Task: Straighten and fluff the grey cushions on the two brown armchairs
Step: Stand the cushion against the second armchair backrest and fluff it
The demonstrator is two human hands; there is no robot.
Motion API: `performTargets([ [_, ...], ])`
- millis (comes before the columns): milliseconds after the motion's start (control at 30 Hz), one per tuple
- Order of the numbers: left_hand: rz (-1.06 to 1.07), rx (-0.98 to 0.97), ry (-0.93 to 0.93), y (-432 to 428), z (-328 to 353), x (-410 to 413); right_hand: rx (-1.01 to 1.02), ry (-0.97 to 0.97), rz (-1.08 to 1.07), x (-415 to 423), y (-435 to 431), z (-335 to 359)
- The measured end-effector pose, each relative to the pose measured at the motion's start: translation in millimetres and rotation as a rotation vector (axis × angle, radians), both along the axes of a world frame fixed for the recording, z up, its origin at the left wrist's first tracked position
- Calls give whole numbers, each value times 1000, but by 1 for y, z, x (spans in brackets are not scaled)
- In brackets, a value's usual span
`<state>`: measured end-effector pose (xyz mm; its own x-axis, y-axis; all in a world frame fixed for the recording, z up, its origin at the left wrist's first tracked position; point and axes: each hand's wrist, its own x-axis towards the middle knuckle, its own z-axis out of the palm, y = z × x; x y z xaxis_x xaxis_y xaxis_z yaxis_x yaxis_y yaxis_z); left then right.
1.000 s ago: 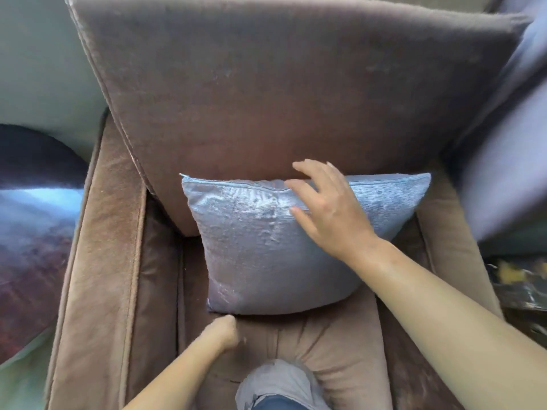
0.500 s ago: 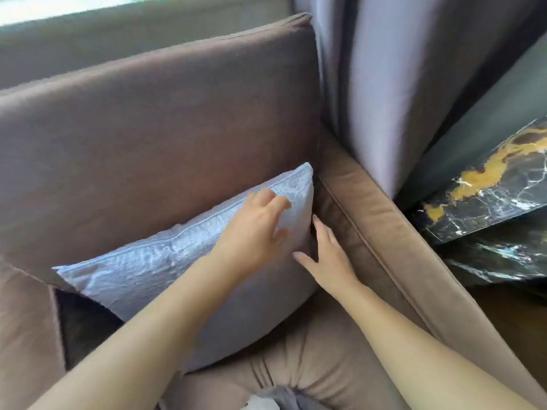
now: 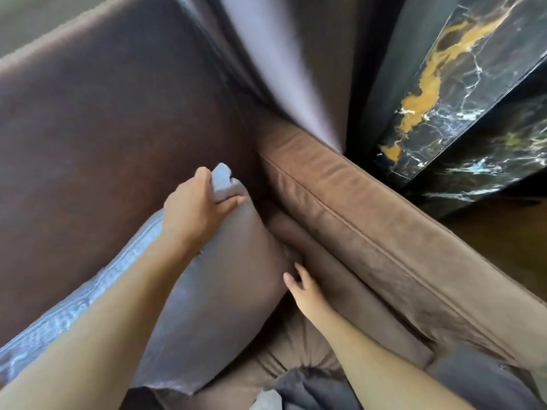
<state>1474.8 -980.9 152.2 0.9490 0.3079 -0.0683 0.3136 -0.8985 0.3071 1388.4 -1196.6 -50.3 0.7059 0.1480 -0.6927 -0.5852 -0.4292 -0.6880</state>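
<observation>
On the armchair [image 3: 370, 232], left fingers [image 3: 229, 202] pinch the cushion [image 3: 225, 285] corner, right fingers [image 3: 297, 269] relaxed

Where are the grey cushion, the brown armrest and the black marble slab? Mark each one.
grey cushion [image 3: 231, 279]: head view, middle of its shaded front face.
brown armrest [image 3: 349, 187]: head view, its top surface.
black marble slab [image 3: 426, 96]: head view, its veined face.

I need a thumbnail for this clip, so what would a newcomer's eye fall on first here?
Most likely the left hand gripping the upper corner of the grey cushion, mid-frame against the brown armchair back. Next, the black marble slab with gold veins at upper right, beyond the armrest. The right hand lies open by the cushion's right side.
</observation>
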Motion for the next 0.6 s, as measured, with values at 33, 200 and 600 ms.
performTargets([
  [33,26,-20,-19,4,6,-8,46,82,-99,-1,-2,-5],
  [200,109,-161,-115,24,35,-45,390,430,-644,3,-5,-27],
  [600,136,-138,-164,13,46,-59,456,613,-1038,22,19,-45],
])
